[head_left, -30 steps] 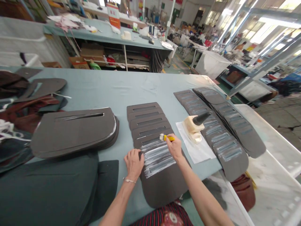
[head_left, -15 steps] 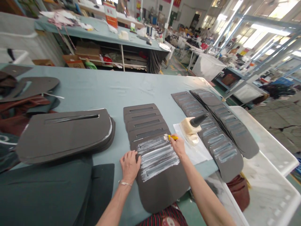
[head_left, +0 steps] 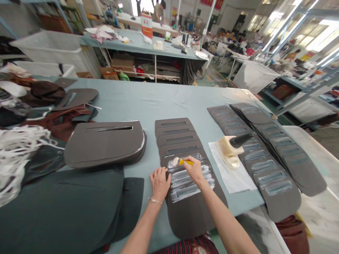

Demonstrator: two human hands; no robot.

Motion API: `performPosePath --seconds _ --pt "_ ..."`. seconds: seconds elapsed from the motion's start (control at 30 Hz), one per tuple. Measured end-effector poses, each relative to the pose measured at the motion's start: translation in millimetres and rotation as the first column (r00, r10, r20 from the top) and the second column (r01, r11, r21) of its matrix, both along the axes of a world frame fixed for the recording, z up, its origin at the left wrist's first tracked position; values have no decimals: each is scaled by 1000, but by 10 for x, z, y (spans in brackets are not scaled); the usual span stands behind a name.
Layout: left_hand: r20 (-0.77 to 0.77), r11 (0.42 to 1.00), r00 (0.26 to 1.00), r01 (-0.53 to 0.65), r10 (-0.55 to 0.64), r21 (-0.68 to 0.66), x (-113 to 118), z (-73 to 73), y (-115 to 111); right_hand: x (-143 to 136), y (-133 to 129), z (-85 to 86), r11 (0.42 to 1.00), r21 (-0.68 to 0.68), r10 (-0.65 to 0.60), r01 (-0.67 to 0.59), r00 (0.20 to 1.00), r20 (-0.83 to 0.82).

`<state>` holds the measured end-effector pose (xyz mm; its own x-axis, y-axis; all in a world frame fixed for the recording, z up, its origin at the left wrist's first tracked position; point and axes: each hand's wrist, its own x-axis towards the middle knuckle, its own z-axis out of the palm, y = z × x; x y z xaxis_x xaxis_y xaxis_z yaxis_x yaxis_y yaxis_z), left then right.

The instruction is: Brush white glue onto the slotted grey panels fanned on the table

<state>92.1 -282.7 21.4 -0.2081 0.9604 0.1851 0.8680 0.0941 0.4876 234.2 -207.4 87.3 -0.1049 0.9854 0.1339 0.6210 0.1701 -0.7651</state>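
My right hand (head_left: 194, 170) grips a paintbrush (head_left: 186, 162) with a yellow handle. Its pale bristles touch the fanned row of dark grey slotted panels (head_left: 190, 218), near the left end of a slot. White, glue-like streaks cover the slots of the nearer panels; those farther back show bare slots. Along the row's left edge lies my left hand (head_left: 159, 181), its fingers flat and the thumb apart, touching the panels. To the right of them a cream container (head_left: 227, 150) with a black cone-shaped spout rests on a white sheet (head_left: 221, 178).
Overlapping coated panels (head_left: 282, 203) lie along the table's right side. At the left sit a stack of slotted panels (head_left: 106, 144), dark green material (head_left: 60, 208) and a heap of white cords (head_left: 19, 155). Beyond the table (head_left: 148, 100), another person (head_left: 158, 14) stands at a farther bench.
My right hand has swept the brush leftward across the panel, leaving more white streaks. The left hand stays at the panel edge. The whole view has shifted toward the left.
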Motion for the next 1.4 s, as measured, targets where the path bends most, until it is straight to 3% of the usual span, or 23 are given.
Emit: performPosePath --seconds 0.03,0.1,0.2,0.23,0.3,0.4,0.5,0.57,0.63,0.7,0.77,0.9,1.03,1.17,1.27,1.4 --pt "1 1000 1000 -1 1 -1 2 0 -1 -19 -11 -1 999 45 -23 22 999 30" --pt "0 1000 1000 7 -7 -7 6 -1 -5 -29 -32 -2 993 95 63 -68 996 57" --pt "-11 1000 1000 15 -15 -7 13 -16 -4 174 41 -23 975 34 218 -220 974 54" --pt "-15 1000 1000 16 -16 -5 14 -26 0 321 102 -28 981 8 194 -195 979 60" --pt "-23 1000 1000 11 -11 -5 16 -46 10 683 245 -13 999 -13 30 -29 994 110" --pt "-39 1000 999 13 -14 -10 18 -57 23 1127 409 50 982 41 -189 185 949 252" --pt "-51 1000 998 26 -27 -17 19 -36 28 1265 458 90 992 53 -127 117 951 283" --pt "-53 999 998 26 -27 -24 23 -21 29 1276 456 99 997 -10 -74 80 963 259" --pt "-54 999 998 21 -22 -31 32 -16 25 1279 448 113 990 -27 -126 139 949 290" --pt "-49 999 999 14 -16 -35 40 -22 19 1242 428 142 980 36 -196 195 925 325" --pt "-37 999 999 12 -14 -40 37 -31 20 1117 393 177 982 82 -187 171 942 278" --pt "16 996 1000 -12 13 -88 -24 4 117 627 354 213 996 54 -81 76 993 81" --pt "35 995 998 -46 50 -89 -107 86 369 66 447 150 993 37 -113 115 993 -44" --pt "-30 998 999 17 -19 -58 -112 98 552 -338 521 -18 996 66 75 -66 988 -132" --pt "-103 998 994 34 -39 -51 -86 65 559 -230 625 -155 991 30 134 -132 985 -107" --pt "-145 999 989 31 -36 -36 -82 38 519 552 899 -175 994 18 -106 106 994 20"
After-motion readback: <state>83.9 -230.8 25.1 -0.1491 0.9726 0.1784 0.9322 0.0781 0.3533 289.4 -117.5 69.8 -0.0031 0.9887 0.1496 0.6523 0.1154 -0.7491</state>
